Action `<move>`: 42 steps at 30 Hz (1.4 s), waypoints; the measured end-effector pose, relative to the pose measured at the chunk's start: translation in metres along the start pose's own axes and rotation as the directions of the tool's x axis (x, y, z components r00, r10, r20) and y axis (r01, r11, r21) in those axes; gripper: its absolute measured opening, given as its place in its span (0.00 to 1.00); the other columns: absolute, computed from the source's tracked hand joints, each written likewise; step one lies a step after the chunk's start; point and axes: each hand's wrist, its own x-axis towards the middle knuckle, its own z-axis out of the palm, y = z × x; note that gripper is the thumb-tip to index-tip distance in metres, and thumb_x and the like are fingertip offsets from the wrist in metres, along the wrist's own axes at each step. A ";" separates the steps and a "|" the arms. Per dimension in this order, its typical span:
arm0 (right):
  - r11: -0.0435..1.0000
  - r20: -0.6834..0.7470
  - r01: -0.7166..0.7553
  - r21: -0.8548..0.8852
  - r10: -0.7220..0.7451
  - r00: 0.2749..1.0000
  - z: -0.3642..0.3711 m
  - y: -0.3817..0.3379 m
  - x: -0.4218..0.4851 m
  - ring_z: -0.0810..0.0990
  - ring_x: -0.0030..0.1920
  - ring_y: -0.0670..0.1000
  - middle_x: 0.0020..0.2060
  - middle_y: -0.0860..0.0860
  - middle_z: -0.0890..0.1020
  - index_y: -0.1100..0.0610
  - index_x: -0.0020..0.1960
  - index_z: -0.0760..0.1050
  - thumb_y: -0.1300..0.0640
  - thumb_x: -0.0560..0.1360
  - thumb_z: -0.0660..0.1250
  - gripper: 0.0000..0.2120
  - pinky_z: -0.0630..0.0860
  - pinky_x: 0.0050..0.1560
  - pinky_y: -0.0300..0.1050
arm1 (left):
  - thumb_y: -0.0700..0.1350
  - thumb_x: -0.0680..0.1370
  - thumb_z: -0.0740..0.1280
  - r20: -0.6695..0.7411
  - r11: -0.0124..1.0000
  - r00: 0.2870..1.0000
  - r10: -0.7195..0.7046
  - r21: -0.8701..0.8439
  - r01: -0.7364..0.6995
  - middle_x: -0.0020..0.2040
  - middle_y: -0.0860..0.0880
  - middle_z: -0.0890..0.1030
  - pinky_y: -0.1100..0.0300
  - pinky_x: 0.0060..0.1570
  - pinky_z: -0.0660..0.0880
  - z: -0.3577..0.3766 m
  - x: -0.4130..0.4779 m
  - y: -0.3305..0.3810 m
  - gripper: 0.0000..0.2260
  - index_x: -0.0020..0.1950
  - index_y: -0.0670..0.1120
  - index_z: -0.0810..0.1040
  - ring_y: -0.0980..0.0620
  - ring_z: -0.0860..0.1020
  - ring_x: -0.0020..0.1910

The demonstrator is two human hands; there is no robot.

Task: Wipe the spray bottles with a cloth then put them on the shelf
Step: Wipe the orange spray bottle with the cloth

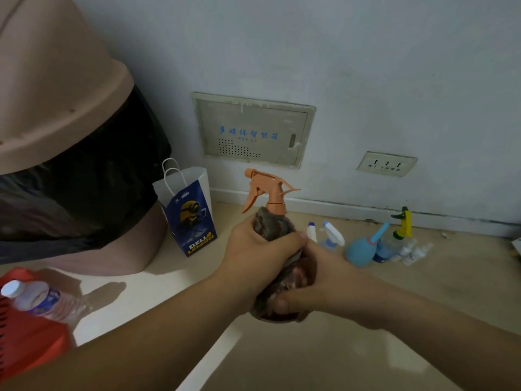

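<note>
The left hand (pixel 262 249) gripped a grey-brown cloth (pixel 275 225) round the orange-triggered plastic spray bottle (pixel 275 207), and the right hand (pixel 318 280) clasped its base. Wiping looked underway. Several small plastic sprayers (pixel 332 234) waited on the floor (pixel 451 272), far right, and no shelf showed.

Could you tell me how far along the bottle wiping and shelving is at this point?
Nothing looks finished: no shelf is in view. In hand: the left hand wraps the cloth round the orange-trigger bottle, the right hand holding its base. Left: the other sprayers on the floor by the wall.
</note>
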 end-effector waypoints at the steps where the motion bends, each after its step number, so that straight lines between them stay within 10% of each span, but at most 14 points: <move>1: 0.997 0.060 -0.056 0.055 0.053 0.997 -0.007 0.001 0.000 0.87 0.58 0.51 0.57 0.46 0.87 0.38 0.72 0.66 0.59 0.67 0.84 0.42 0.86 0.53 0.55 | 0.47 0.72 0.78 -0.021 0.995 0.998 0.055 0.086 -0.053 0.43 0.53 0.86 0.61 0.41 0.83 0.000 0.000 0.001 0.12 0.53 0.54 0.81 0.58 0.86 0.42; 6: 0.971 0.192 -0.195 0.134 0.168 0.967 -0.003 0.010 0.000 0.86 0.59 0.54 0.60 0.52 0.86 0.40 0.73 0.67 0.66 0.71 0.80 0.40 0.82 0.61 0.64 | 0.48 0.73 0.78 -0.137 0.989 0.979 0.148 0.039 -0.144 0.42 0.55 0.85 0.63 0.39 0.82 0.003 -0.003 0.003 0.10 0.51 0.54 0.80 0.61 0.84 0.38; 11: 0.954 -0.137 -0.083 0.287 0.127 0.982 0.010 0.020 0.008 0.88 0.55 0.57 0.54 0.55 0.88 0.59 0.66 0.75 0.69 0.62 0.84 0.36 0.84 0.59 0.53 | 0.57 0.72 0.77 -0.297 0.973 0.954 0.035 -0.209 -0.101 0.48 0.55 0.85 0.58 0.45 0.82 0.004 0.000 0.009 0.17 0.58 0.56 0.79 0.55 0.85 0.45; 19: 0.900 0.045 -0.103 0.423 0.092 0.995 0.004 0.010 0.003 0.84 0.62 0.63 0.61 0.65 0.84 0.63 0.67 0.77 0.65 0.71 0.79 0.26 0.79 0.67 0.59 | 0.71 0.75 0.64 -0.052 0.870 0.974 -0.220 -0.462 0.171 0.50 0.46 0.88 0.48 0.46 0.82 -0.020 0.017 0.033 0.28 0.62 0.52 0.82 0.43 0.87 0.48; 25: 0.958 -0.030 -0.123 0.260 0.135 0.990 0.007 0.008 0.006 0.87 0.56 0.57 0.54 0.57 0.88 0.60 0.64 0.77 0.69 0.68 0.80 0.26 0.83 0.61 0.55 | 0.64 0.76 0.69 -0.196 0.910 0.979 -0.057 -0.413 -0.030 0.53 0.49 0.87 0.46 0.50 0.84 -0.011 0.016 0.032 0.17 0.60 0.58 0.78 0.46 0.87 0.50; 29: 0.982 -0.061 -0.106 0.158 0.117 0.991 0.003 0.011 0.003 0.88 0.55 0.55 0.51 0.56 0.89 0.62 0.63 0.77 0.70 0.66 0.82 0.28 0.84 0.58 0.50 | 0.56 0.81 0.67 -0.231 0.956 0.971 0.058 -0.266 -0.121 0.40 0.58 0.86 0.68 0.36 0.80 0.001 -0.002 0.015 0.05 0.52 0.57 0.75 0.64 0.84 0.38; 33: 0.991 -0.065 -0.085 0.104 0.092 0.994 -0.008 0.011 0.000 0.87 0.57 0.53 0.54 0.53 0.88 0.57 0.61 0.81 0.67 0.68 0.82 0.24 0.82 0.63 0.54 | 0.61 0.79 0.67 -0.101 0.979 0.993 0.057 -0.188 -0.076 0.57 0.58 0.81 0.61 0.53 0.80 0.011 -0.019 -0.013 0.18 0.66 0.62 0.70 0.59 0.82 0.54; 42: 0.991 -0.126 -0.097 0.097 0.109 0.986 -0.001 0.012 0.006 0.88 0.54 0.58 0.52 0.56 0.88 0.58 0.60 0.83 0.64 0.69 0.82 0.21 0.81 0.63 0.63 | 0.61 0.82 0.62 -0.175 0.994 0.984 0.038 -0.097 -0.056 0.60 0.55 0.80 0.52 0.63 0.76 0.007 -0.007 0.005 0.09 0.62 0.64 0.71 0.52 0.80 0.60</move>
